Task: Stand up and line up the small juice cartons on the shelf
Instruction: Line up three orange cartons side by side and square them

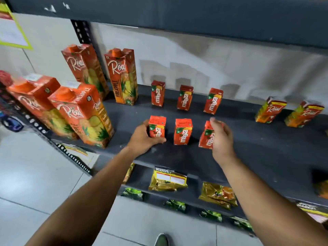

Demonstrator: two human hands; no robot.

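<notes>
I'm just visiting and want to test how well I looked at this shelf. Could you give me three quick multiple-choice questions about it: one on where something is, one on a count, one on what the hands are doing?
1. Where do the tall Real pineapple cartons stand?
A. Left end of the shelf
B. Right end of the shelf
C. On the floor

2. How many small Maaza cartons are on the shelf?
A. Four
B. Six
C. Nine

3. What is the left hand doing?
A. Hanging free
B. Holding a gold packet
C. Gripping the front-left Maaza carton

Answers:
1. A: the tall cartons cluster at the left, beside the upright post.
2. B: three stand in the back row, three in the front.
3. C: its fingers wrap that carton, while the right hand touches the front-right Maaza carton.
</notes>
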